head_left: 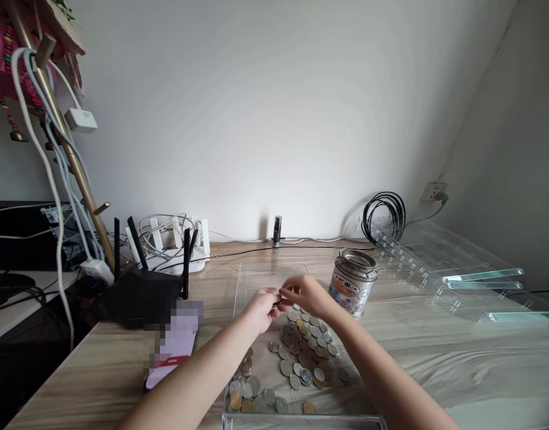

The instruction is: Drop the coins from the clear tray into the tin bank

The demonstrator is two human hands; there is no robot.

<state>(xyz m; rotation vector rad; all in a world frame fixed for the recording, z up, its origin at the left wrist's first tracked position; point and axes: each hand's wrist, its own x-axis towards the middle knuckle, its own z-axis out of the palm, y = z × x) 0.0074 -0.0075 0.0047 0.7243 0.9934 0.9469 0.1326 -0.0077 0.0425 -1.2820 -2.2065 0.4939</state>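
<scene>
My left hand is closed around a few coins, whose edges show between the thumb and fingers. Right beside it, the bent fingers of my right hand come together in a pinch at the left fingertips; what they hold, if anything, is hidden. Both hands are over a clear plastic tray. Many silver and gold coins lie loose inside it, with another group along its near left side. Just right of my right hand stands a printed tin with a wire handle and metal top.
A phone, partly blurred out, lies left of the tray. Behind it are a black router and a white router with tangled cables. A small dark bottle stands by the wall. Clear plastic panels and coiled black cable occupy the right.
</scene>
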